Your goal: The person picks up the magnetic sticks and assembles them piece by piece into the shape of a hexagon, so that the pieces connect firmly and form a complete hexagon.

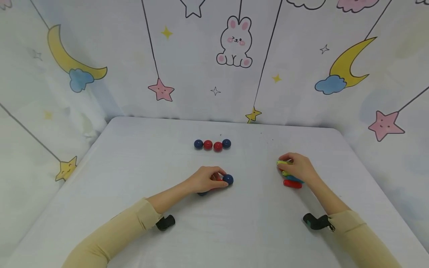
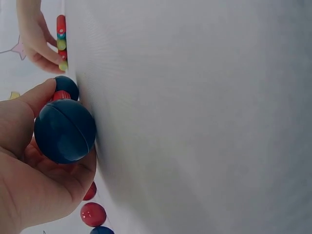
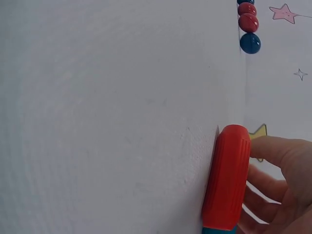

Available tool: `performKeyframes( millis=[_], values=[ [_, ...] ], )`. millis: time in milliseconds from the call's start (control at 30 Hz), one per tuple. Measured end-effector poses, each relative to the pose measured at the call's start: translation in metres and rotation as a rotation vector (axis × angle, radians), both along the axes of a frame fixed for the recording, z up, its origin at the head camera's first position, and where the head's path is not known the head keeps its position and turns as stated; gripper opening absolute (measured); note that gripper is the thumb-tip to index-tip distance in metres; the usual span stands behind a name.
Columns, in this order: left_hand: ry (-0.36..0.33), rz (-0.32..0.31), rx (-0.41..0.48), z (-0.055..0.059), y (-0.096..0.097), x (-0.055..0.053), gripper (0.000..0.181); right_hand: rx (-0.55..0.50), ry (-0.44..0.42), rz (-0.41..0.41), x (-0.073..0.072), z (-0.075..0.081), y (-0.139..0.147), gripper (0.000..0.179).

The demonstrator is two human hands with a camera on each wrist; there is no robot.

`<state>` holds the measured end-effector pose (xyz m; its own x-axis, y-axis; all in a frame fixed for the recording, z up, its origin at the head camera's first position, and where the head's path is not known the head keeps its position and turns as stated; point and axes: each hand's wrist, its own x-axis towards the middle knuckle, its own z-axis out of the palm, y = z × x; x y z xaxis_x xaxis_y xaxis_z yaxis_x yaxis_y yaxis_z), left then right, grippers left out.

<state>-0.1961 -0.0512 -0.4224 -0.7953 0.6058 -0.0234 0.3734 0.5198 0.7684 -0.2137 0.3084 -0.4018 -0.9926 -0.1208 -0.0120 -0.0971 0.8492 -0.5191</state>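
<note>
While the left hand (image 1: 209, 179) is busy mid-table, slightly left, the right hand (image 1: 298, 167) works over toward the right edge of the white-covered table (image 1: 251, 208), head view first. Left thumb and fingers are curled round a dumbbell-looking piece: a navy ball (image 1: 228, 180) at one end, a second navy ball (image 1: 202, 193) mostly hidden under the hand, some red between. Its long axis slants from the near-left toward the far-right, so the piece lies left of the right hand. Right thumb and fingertips pinch a yellow-green rod (image 1: 283, 162); just nearer the front edge are another yellow-green rod (image 1: 285, 173), a blue rod (image 1: 295, 179) and a red rod (image 1: 292, 184), all roughly crosswise. Toward the far edge sits a row of four balls (image 1: 212, 145), navy-red-red-navy, parallel to that edge; the left hand's the nearer one to it.

Left wrist view: looks like a red ribbed bar (image 2: 61, 95) between the two navy balls, hand wrapped snugly round them.

Right wrist view: the red rod fills the foreground, fingers bent just beyond it. Can't see the pinch itself from this angle, tbh.
</note>
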Motion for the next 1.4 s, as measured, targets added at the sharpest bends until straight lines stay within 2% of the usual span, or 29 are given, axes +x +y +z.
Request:
performKeyframes(
  millis=[167,467,667,933,1133,1400],
  values=[
    [-0.003,-0.005,0.013,0.000,-0.001,0.000,0.033,0.010,0.018,0.030,-0.004,-0.004,-0.005,0.029],
    [-0.006,-0.012,0.014,0.001,-0.002,-0.001,0.033,-0.070,0.149,0.201,-0.005,-0.003,-0.038,0.021],
    [-0.012,-0.014,0.018,0.002,-0.002,-0.001,0.033,-0.130,0.090,0.336,0.002,-0.006,-0.070,0.022],
    [-0.012,-0.016,0.020,0.001,-0.003,-0.002,0.034,-0.143,0.016,0.540,0.014,-0.004,-0.098,0.025],
    [-0.012,-0.024,0.025,0.002,-0.003,-0.001,0.034,-0.128,0.024,0.584,0.016,-0.001,-0.108,0.024],
    [-0.018,-0.025,0.023,0.003,-0.005,0.001,0.034,-0.102,0.031,0.595,0.015,-0.002,-0.116,0.024]
  ],
)
